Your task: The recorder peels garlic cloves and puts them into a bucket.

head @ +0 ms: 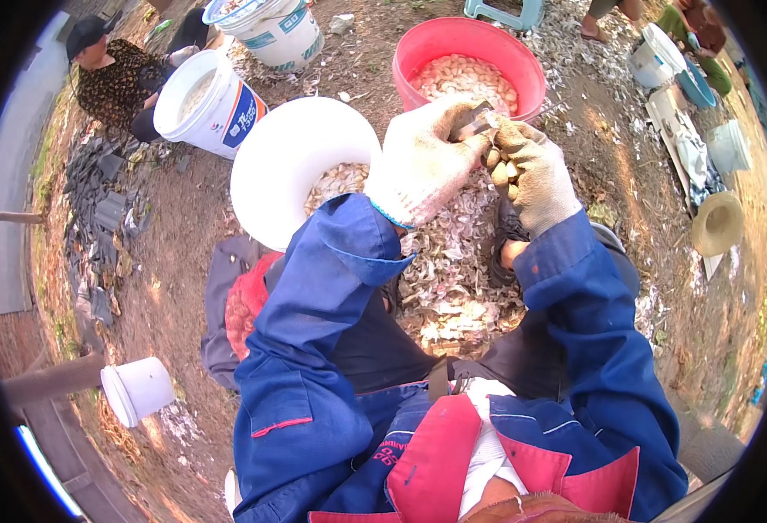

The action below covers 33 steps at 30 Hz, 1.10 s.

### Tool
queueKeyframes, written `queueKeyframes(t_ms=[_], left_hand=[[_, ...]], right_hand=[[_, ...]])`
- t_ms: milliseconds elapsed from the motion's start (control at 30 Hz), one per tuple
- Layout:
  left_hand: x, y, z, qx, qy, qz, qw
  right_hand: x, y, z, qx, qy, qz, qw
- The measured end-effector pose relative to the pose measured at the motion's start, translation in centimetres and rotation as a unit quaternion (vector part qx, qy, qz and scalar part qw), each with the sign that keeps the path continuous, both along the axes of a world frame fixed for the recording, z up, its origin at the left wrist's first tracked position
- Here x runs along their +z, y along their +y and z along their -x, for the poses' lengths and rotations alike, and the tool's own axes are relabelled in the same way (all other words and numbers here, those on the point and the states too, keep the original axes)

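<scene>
My left hand [416,153], in a pale work glove, is raised in front of me with a small flat metal tool [472,125], perhaps a short blade, between thumb and fingers. Close against it, my right hand [540,173], in a stained glove, curls around several tan garlic cloves [502,172]. Its fingertips meet the tool's end, and the curled fingers hide part of what it holds. Beyond both hands stands a red tub [404,72] holding many peeled cloves [465,75]. By my left forearm, a white basin [272,163] contains more cloves [338,183].
Garlic skins [449,261] cover the ground between my feet. A white bucket [190,121] and another bucket [279,39] stand at upper left, near a seated person [119,85]. A red mesh sack [246,301] lies by my left leg. A blue stool [508,13] is beyond the tub.
</scene>
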<state>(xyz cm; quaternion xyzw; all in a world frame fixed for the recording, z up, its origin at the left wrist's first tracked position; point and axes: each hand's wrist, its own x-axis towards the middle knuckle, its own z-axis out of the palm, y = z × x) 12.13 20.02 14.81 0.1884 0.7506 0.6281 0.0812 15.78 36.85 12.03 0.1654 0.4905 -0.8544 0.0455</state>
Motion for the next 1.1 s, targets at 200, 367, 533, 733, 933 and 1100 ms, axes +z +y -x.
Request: queueKeyframes(t_ms=[200,367,533,733,933,1100], left_hand=[[-0.7,0.7,0.2,-0.043,-0.162,-0.174,0.970],[-0.3,0.0,0.2,-0.054,-0.192,-0.146,0.969],[-0.7,-0.4,0.6,-0.061,-0.299,-0.194,0.932],[-2.1,-0.6,1.4,-0.088,-0.346,-0.271,0.894],[-1.7,-0.5,1.5,-0.107,-0.359,-0.296,0.879],[-1.5,-1.2,1.7,-0.097,-0.365,-0.304,0.875]], right_hand=[[-0.7,1.1,0.1,-0.031,0.013,-0.019,0.999],[-0.2,0.8,0.4,-0.060,-0.030,-0.065,0.996],[0.2,0.5,0.1,-0.084,-0.020,-0.075,0.993],[0.0,0.2,-0.1,-0.075,0.025,-0.093,0.993],[-0.9,0.4,0.0,-0.097,0.076,-0.154,0.980],[0.7,0.1,0.3,-0.061,0.038,-0.201,0.977]])
